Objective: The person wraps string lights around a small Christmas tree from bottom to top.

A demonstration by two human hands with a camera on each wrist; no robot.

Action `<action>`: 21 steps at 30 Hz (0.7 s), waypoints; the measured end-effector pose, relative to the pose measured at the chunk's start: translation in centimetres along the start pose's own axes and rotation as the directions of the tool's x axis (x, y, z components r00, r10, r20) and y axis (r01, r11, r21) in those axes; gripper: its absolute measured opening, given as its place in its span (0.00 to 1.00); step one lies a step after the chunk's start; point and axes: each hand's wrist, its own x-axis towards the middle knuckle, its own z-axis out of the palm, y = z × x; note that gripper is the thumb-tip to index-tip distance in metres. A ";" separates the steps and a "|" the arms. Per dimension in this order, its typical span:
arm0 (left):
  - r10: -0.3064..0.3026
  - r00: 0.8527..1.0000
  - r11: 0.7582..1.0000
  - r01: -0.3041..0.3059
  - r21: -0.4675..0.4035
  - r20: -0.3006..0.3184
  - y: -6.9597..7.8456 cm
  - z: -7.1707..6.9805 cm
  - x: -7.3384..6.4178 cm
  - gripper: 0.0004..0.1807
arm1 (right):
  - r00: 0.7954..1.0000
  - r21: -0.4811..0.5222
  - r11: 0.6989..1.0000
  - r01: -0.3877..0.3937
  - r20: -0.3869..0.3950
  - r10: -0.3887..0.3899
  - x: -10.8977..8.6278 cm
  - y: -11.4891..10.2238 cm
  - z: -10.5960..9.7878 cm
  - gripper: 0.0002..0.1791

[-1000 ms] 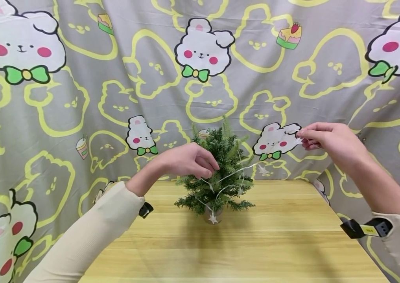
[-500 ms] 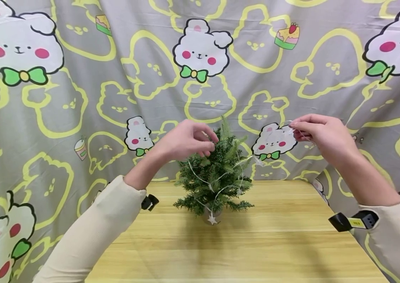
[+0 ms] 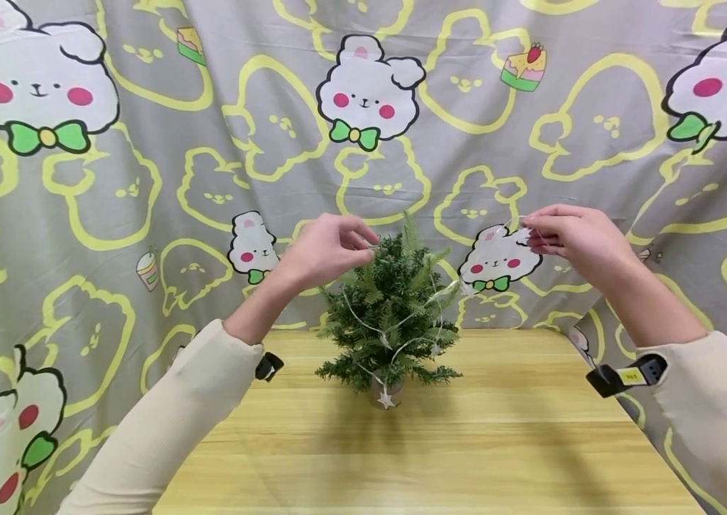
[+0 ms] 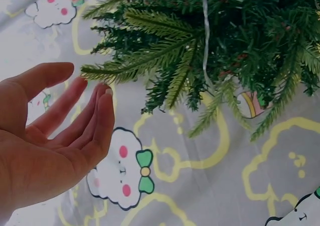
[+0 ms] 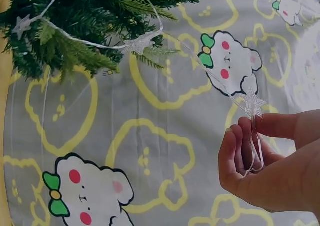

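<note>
A small artificial Christmas tree (image 3: 395, 307) stands in the head view, its pot mostly hidden under the branches. A white string of star lights (image 3: 413, 315) winds round it, with one clear star (image 3: 386, 398) hanging low at the front. My left hand (image 3: 327, 247) is beside the treetop, fingers loosely bent and nothing in them; in the left wrist view its fingertips are right at a branch tip (image 4: 95, 71). Out to the right, my right hand (image 5: 280, 161) pinches the string's wire, just below a clear star (image 5: 254, 104). A loop of wire lies across the palm.
The tree stands on a light wooden table (image 3: 453, 450). Close behind and on both sides hangs a grey curtain (image 3: 260, 93) printed with rabbits and yellow outlines. Each wrist wears a black strapped device (image 3: 627, 375).
My left hand has risen from the tree's middle to beside its top. The right hand has moved slightly left and up with the string, which hangs slacker at the tree's right.
</note>
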 end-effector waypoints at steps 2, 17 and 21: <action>-0.003 1.000 1.000 0.003 0.016 0.007 -0.2 0.1 0.0 0.13 | 1.000 0.008 1.000 -0.019 0.008 0.019 0.9 -0.2 0.3 0.19; -0.015 0.998 1.000 0.014 0.023 0.054 -1.1 -0.3 0.0 0.17 | 0.993 0.202 0.976 -0.083 0.095 0.065 5.8 -4.9 6.1 0.08; -0.038 0.998 0.999 0.037 0.029 0.046 -1.3 -0.4 0.0 0.20 | 0.991 0.249 0.962 -0.115 0.089 0.096 6.9 -5.8 7.6 0.05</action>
